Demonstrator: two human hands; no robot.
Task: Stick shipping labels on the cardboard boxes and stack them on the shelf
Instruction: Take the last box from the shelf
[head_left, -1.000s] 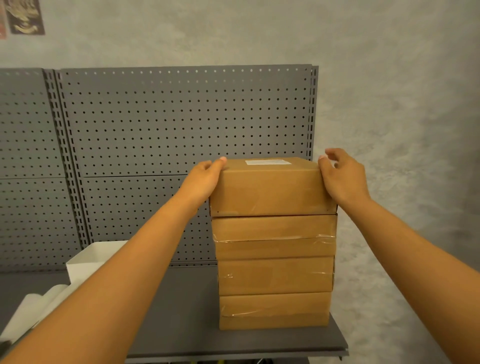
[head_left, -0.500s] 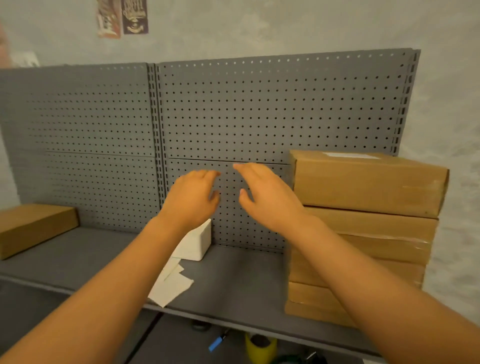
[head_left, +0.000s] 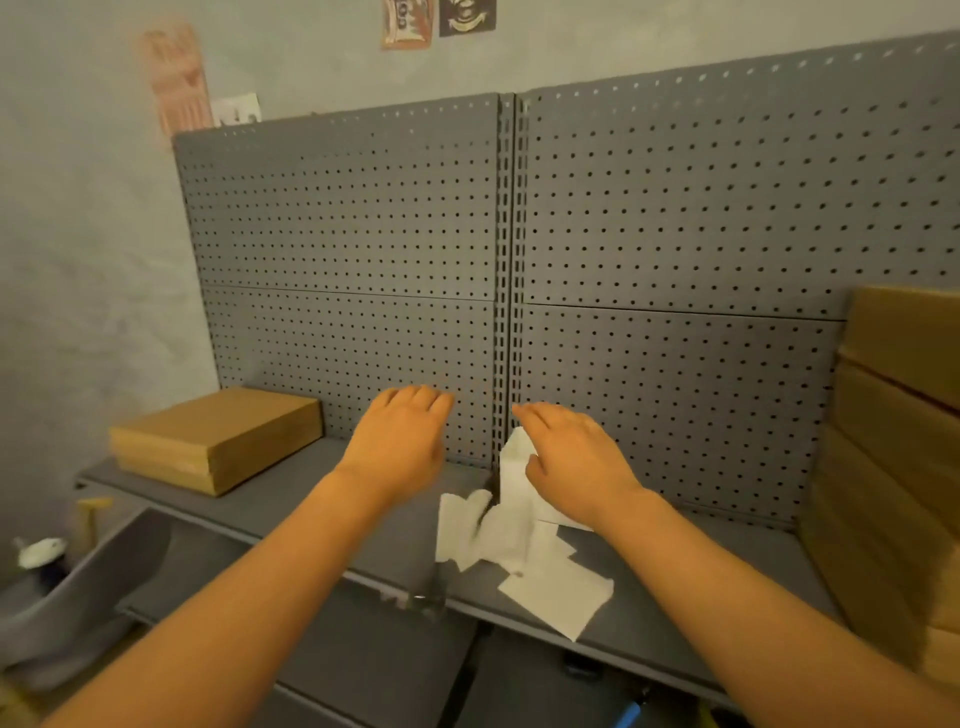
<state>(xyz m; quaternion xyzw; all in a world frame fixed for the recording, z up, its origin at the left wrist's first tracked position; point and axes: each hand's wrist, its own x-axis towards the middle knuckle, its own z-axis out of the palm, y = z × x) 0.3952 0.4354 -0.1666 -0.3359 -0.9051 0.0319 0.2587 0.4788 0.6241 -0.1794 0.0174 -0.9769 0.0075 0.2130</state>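
Hands hover above the grey shelf (head_left: 291, 499), in front of its pegboard back (head_left: 649, 218). The left hand (head_left: 400, 441) is palm down with its fingers relaxed and close together, holding nothing. The right hand (head_left: 576, 462) is beside it, fingers straight and slightly spread, also holding nothing; just beneath and between the two hands lies a loose pile of white shipping labels (head_left: 524, 551) with a small white box (head_left: 517, 467) standing against the pegboard. Well to the left of the labels a single cardboard box (head_left: 213, 436) lies flat on the shelf. To the right of the labels, at the shelf's end, stands a stack of cardboard boxes (head_left: 893, 467), partly cut off by the frame edge.
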